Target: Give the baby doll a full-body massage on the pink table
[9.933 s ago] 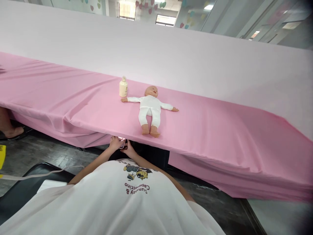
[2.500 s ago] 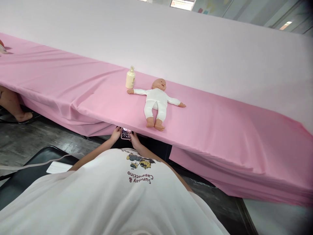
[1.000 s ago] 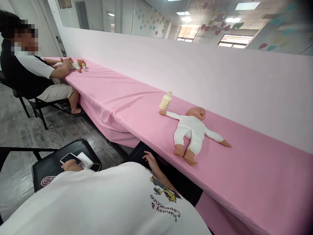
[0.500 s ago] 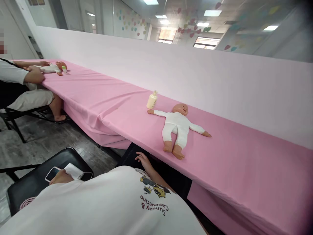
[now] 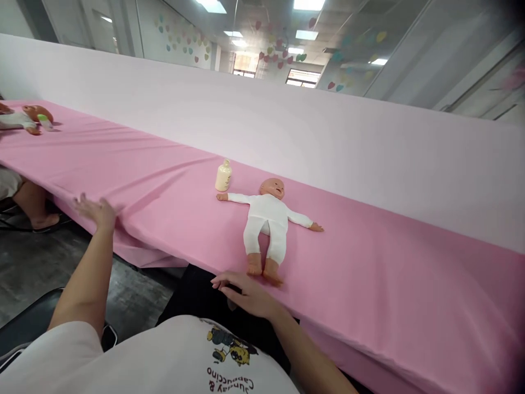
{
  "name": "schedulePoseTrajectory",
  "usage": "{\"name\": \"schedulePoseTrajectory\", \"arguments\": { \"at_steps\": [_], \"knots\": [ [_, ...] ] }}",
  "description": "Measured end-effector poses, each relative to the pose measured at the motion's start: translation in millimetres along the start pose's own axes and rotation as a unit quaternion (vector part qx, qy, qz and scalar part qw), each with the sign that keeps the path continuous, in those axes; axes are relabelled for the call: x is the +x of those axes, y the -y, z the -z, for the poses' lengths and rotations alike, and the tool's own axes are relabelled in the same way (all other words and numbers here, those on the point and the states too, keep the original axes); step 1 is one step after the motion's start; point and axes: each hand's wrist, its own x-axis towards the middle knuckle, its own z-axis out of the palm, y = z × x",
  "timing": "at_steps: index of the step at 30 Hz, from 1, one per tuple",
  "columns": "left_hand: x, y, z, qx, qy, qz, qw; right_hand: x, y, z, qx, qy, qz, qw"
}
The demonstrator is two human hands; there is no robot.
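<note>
A baby doll in a white suit lies on its back on the pink-covered table, arms spread and feet toward me. Beside its hand on the left stands a cream pump bottle. My left hand, slightly blurred, is raised at the table's front edge with spread fingers and holds nothing. Just below the doll's feet, my right hand hovers over my lap by the table edge. Its fingers are stretched out and slightly apart, with nothing in them.
At the far left another doll lies near a small green-capped bottle, and part of another person's leg shows under the table. A black chair stands at my left. A white wall runs behind the table.
My left hand has left the phone on the chair and risen to the table edge. My right hand has come up slightly toward the table. The view has turned right.
</note>
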Motion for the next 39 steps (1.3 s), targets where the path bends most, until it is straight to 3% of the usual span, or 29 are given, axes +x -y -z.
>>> {"name": "schedulePoseTrajectory", "arguments": {
  "at_steps": [1,3,5,7,9,12,16,19,21,25,26,28,30,32,34,39],
  "knots": [
    [11.9,-25.3,-23.2,-0.032,-0.039,-0.004,0.999,-4.3,4.6,18.6,-0.023,-0.019,0.029,0.999],
    [25.2,-83.6,-67.9,-0.097,-0.020,-0.111,0.989,-8.6,-0.9,55.8,-0.100,-0.127,0.043,0.986],
    [23.9,-145.3,-110.5,-0.141,0.051,-0.227,0.962,-9.1,-21.9,89.8,-0.193,-0.261,0.026,0.945],
    [11.2,-201.6,-151.1,-0.155,0.145,-0.309,0.927,-7.7,-49.8,116.0,-0.270,-0.335,-0.031,0.902],
    [-6.6,-245.9,-189.0,-0.160,0.220,-0.351,0.896,-5.9,-75.3,130.9,-0.304,-0.361,-0.090,0.877],
    [-28.4,-284.2,-236.7,-0.131,0.301,-0.396,0.858,-4.2,-97.3,132.2,-0.304,-0.329,-0.145,0.882],
    [-42.5,-301.0,-270.8,-0.064,0.362,-0.373,0.852,-3.9,-97.0,125.0,-0.314,-0.277,-0.169,0.892],
    [-68.6,-317.5,-277.1,-0.136,0.316,-0.363,0.866,4.7,-86.8,145.3,-0.297,-0.310,-0.155,0.890],
    [-104.5,-337.9,-280.6,-0.216,0.328,-0.369,0.842,21.1,-80.6,176.0,-0.263,-0.364,-0.099,0.888],
    [-197.0,-388.0,-306.0,-0.327,0.480,-0.377,0.722,78.2,-85.7,258.0,-0.201,-0.474,0.057,0.856],
    [-215.6,-398.1,-317.0,-0.345,0.486,-0.379,0.708,93.8,-92.5,277.8,-0.189,-0.492,0.077,0.846],
    [-239.4,-410.4,-341.5,-0.356,0.482,-0.349,0.720,120.9,-112.2,310.7,-0.163,-0.540,0.062,0.824],
    [-245.4,-409.9,-364.5,-0.294,0.485,-0.307,0.764,140.0,-135.3,331.5,-0.149,-0.581,-0.004,0.800],
    [-240.5,-397.4,-382.4,-0.225,0.486,-0.306,0.787,151.1,-155.8,339.6,-0.121,-0.572,-0.052,0.809],
    [-233.1,-377.5,-395.3,-0.231,0.486,-0.310,0.784,156.1,-170.1,338.8,-0.102,-0.534,-0.051,0.838],
    [-229.1,-338.5,-415.9,-0.315,0.484,-0.238,0.781,154.5,-182.6,332.2,-0.134,-0.502,-0.047,0.853]
  ]
}}
